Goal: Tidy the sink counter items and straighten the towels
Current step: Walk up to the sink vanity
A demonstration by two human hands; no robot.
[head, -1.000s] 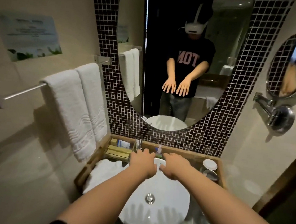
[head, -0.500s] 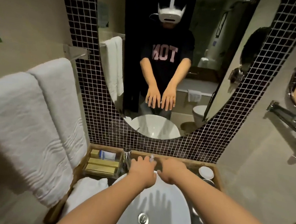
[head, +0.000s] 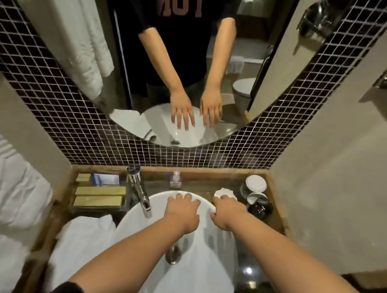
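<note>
My left hand (head: 181,210) hovers flat over the far rim of the white basin (head: 197,288), fingers spread and holding nothing. My right hand (head: 227,212) is beside it, palm down, its fingertips at the near edge of a small white soap dish (head: 221,192). A small pump bottle (head: 175,181) stands behind the basin next to the chrome tap (head: 138,188). A folded white towel (head: 81,249) lies on the counter to the left of the basin. White towels (head: 0,198) hang at the far left.
A tray at the back left holds gold boxes (head: 99,195) and a blue-white box (head: 105,179). Two glasses with white lids (head: 256,183) and a dark round object (head: 261,208) stand at the back right. A raised wooden rim (head: 208,173) borders the counter, under the mirror (head: 173,50).
My view has moved closer and tilted down onto the counter. Both hands stay over the basin's far rim; the right hand has shifted right to the soap dish.
</note>
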